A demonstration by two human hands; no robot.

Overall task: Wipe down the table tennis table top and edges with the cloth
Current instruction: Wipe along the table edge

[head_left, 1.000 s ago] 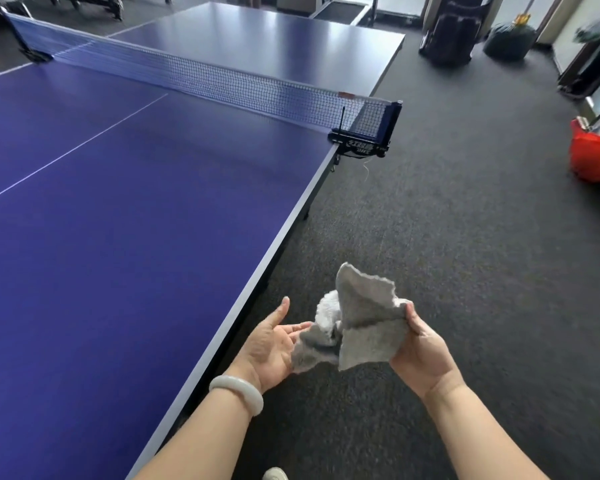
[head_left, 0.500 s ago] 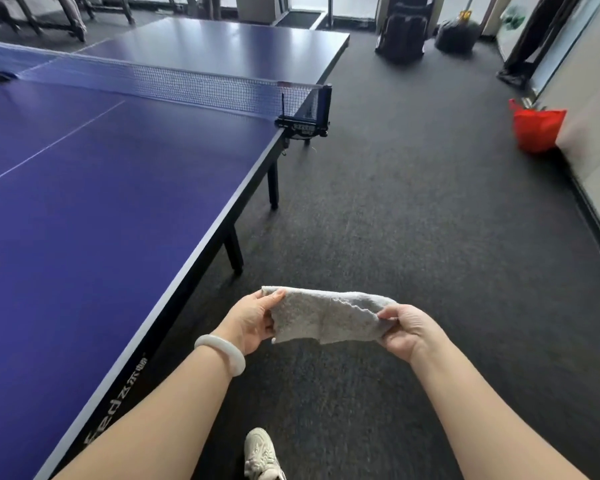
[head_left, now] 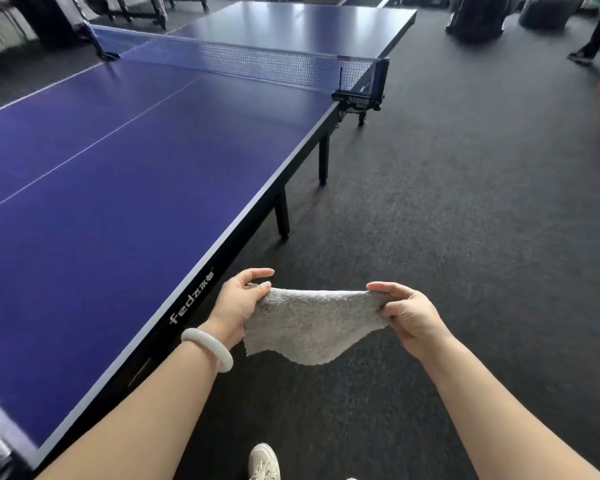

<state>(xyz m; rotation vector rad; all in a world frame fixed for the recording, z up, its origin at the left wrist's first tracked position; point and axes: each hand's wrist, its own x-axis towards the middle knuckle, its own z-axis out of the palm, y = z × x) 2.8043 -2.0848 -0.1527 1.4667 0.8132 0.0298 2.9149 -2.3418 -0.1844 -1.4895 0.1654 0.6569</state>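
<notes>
Two bare hands, the left hand and the right hand, each pinch one corner of one fuzzy grey cloth, spread above the dark floor beside one big blue table tennis table.

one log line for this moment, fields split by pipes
phase: cloth prep | left grip: pinches cloth corner | right grip: pinches other corner | cloth: spread in air, off table | wiping: not begun
</notes>
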